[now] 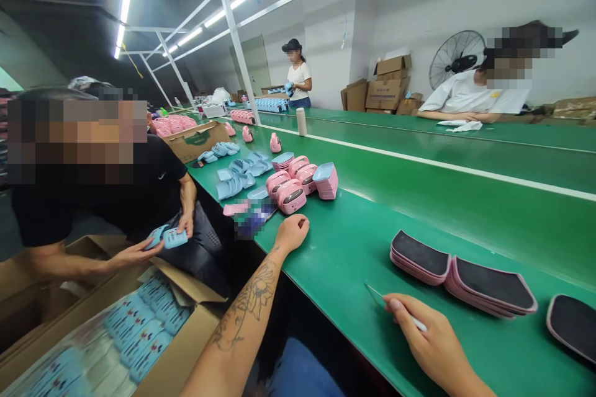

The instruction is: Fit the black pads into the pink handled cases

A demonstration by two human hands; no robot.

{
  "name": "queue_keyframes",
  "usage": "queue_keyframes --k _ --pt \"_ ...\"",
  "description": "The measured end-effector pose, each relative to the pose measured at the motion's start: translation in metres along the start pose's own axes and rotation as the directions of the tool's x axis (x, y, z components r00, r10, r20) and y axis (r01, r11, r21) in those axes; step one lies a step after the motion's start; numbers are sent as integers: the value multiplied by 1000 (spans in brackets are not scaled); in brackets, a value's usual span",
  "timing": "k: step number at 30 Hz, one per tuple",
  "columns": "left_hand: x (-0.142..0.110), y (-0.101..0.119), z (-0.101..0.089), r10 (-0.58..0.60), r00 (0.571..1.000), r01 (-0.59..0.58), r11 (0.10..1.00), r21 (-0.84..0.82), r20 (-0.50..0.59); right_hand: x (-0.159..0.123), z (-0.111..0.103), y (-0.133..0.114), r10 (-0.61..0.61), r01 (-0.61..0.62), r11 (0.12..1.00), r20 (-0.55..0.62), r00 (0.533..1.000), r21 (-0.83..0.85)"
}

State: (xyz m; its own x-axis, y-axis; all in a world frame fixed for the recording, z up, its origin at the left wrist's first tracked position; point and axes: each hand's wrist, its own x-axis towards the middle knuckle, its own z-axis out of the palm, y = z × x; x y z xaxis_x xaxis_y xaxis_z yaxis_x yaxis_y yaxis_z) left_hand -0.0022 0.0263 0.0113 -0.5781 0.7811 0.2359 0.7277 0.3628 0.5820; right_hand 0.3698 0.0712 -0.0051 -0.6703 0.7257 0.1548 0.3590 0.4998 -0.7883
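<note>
My left hand [292, 232] rests on the green table's edge with its fingers curled into a loose fist; nothing shows sticking out of it. Just beyond it stand pink plastic cases [292, 196] with dark windows. In my right hand [426, 332] is a thin screwdriver-like tool [375, 289] with a slim metal shaft and a pale handle, its tip pointing left over the table. Behind that hand lie two stacks of pink-rimmed curved panels with black faces, the left stack [420, 257] touching the right stack [493, 285]. Another black-faced panel [575, 325] lies at the right edge.
Light-blue parts [235, 185] and a stack of pink trays [326, 181] lie farther along the table. At left, a co-worker's hands [184, 229] hold blue pieces above an open carton [198, 329] of blue packs. A bottle [301, 122] stands beyond. Two more people are across the table.
</note>
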Motion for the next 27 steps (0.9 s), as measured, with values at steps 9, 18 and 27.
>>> queue_keyframes --k 9,18,27 --pt "-1 0 0 -4 1000 4 1000 -14 -10 -2 -3 -2 -35 35 999 -27 999 -6" --pt "0 0 1 -5 1000 5 1000 -16 -9 0 -4 -5 -62 61 998 -15 998 -34" --pt "1 -3 0 -4 1000 3 1000 -30 -22 -1 -5 -9 -54 52 998 -54 997 -30"
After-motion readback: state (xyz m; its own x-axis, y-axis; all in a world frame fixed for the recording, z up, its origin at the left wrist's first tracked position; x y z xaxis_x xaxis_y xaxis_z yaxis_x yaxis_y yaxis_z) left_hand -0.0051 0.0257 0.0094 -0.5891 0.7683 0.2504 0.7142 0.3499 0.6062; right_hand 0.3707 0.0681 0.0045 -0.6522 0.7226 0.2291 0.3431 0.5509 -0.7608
